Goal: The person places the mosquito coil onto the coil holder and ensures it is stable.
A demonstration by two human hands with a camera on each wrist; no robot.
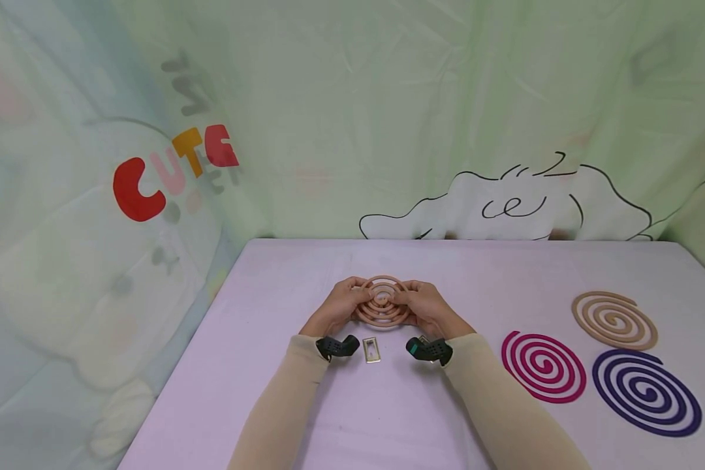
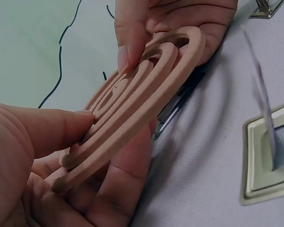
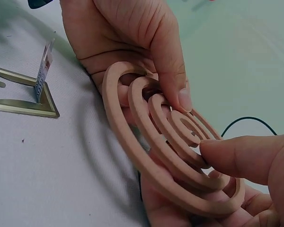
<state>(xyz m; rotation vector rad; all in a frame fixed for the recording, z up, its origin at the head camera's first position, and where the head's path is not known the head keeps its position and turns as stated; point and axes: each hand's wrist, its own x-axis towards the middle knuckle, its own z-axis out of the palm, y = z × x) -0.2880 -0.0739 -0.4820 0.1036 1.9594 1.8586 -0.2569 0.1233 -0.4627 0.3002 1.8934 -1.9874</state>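
Observation:
A tan mosquito coil (image 1: 382, 323) is held up between both hands over the table, tilted toward the head camera. My left hand (image 1: 339, 305) grips its left side, thumb on the upper face and fingers beneath. On the opposite side my right hand (image 1: 430, 305) pinches it the same way, with its thumb near the centre. In the left wrist view, two blunt ends of the coil (image 2: 132, 126) show beside the left fingers. The right wrist view shows its rings spread apart, with gaps between them (image 3: 124, 142). Parts of both hands' fingers are hidden under it.
A small gold metal stand (image 1: 372, 350) with an upright tongue lies on the table (image 1: 364, 418) below the hands. Another is mostly hidden by the right wrist camera (image 1: 429, 350). To the right lie a tan coil (image 1: 614, 320), a magenta coil (image 1: 544, 367) and a purple coil (image 1: 648, 393).

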